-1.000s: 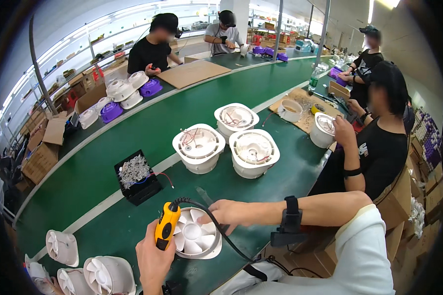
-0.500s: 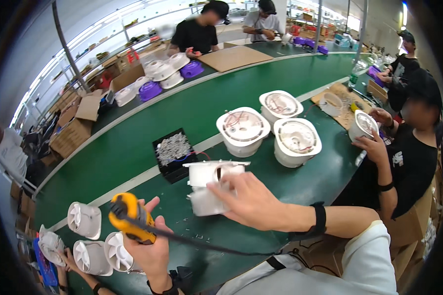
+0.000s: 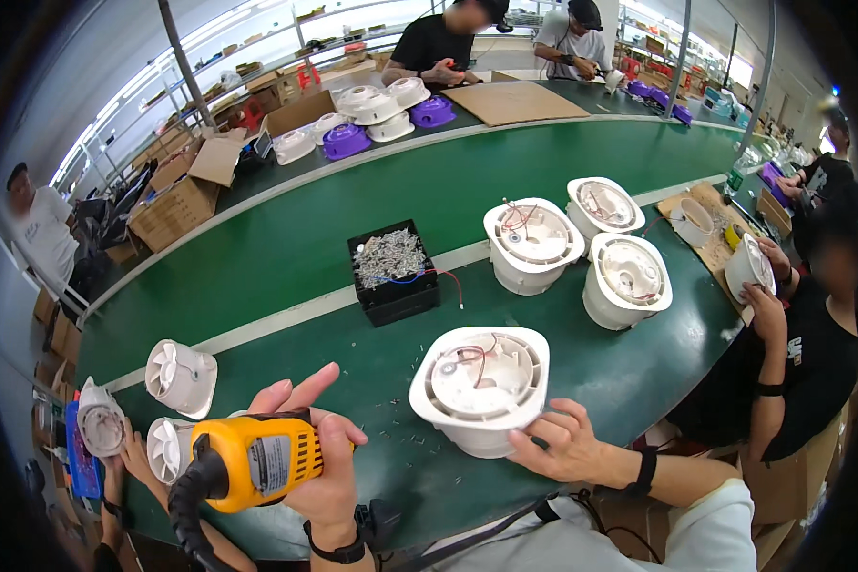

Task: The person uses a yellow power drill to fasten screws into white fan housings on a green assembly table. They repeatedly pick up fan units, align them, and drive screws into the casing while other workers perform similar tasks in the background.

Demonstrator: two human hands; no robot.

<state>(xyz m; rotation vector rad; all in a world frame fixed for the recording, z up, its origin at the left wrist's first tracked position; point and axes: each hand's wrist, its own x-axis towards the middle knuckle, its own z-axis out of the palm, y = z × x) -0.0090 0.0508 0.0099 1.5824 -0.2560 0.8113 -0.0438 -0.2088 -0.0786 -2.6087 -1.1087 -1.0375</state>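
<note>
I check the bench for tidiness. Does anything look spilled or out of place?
Yes. Small screws lie scattered loose on the green table beside the white fan housing, outside the black tray.

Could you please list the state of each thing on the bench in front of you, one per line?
Left hand: closed round the yellow electric screwdriver, held off the table.
Right hand: gripping the near fan housing, which stands upright with wires showing on top.
Black screw tray: open, full of screws.
Three fan housings beyond: standing upright, untouched.
Fan part at left: lying on its side.
</note>
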